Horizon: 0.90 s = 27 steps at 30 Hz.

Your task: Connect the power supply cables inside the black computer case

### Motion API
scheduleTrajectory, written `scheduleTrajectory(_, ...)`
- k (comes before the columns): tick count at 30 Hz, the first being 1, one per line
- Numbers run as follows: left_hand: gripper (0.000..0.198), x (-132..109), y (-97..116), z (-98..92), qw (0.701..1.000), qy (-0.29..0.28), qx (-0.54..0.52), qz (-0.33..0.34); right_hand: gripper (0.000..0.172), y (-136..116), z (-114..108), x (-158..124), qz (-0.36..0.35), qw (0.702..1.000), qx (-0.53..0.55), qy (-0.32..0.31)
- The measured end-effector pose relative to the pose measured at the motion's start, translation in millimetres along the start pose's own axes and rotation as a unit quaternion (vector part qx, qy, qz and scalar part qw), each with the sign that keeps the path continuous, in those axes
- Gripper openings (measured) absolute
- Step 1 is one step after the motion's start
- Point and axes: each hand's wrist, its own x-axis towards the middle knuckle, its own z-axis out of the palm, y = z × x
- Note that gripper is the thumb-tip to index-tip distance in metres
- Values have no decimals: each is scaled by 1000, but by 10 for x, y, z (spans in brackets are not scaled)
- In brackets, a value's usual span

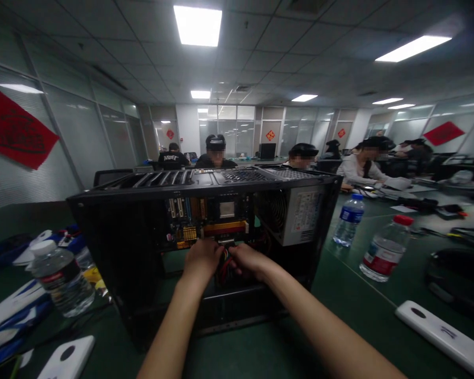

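Note:
An open black computer case (98, 210) lies on its side before me, its inside facing me. The motherboard (205, 208) is fixed within, with red and yellow memory slots (225, 227) near its lower edge. Just below those slots a bundle of coloured wires, a power cable (224, 263), runs down between my hands. My left hand (205, 258) is closed at the cable's upper end, fingertips partly hidden. From the other side my right hand (247, 259) pinches the same cable close to the board edge. Whether the plug is seated, I cannot tell. The power supply (302, 216) sits at right.
A water bottle (61, 279) and white device (69, 358) stand left of the case. Two bottles, blue-capped (349, 221) and red-capped (387, 250), and another white device (444, 334) are on the right. Several people sit at tables beyond.

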Motion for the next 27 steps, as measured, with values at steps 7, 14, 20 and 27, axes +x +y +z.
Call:
scheduleTrajectory(7,34,-6,-10,-4,1000,-3,3,10,28,-71,-52,-43,56,985,150,-58)
scheduleTrajectory(14,37,-17,-11,15,1000,14,-6,-6,33,-70,-50,-31,88,980,165,-65)
scheduleTrajectory(20,37,-21,12,12,1000,19,-6,-17,34,-58,-23,-9,55,987,147,-19)
scheduleTrajectory(27,35,-37,18,-9,999,19,-9,-28,39,-10,-11,55,46,991,121,-23)
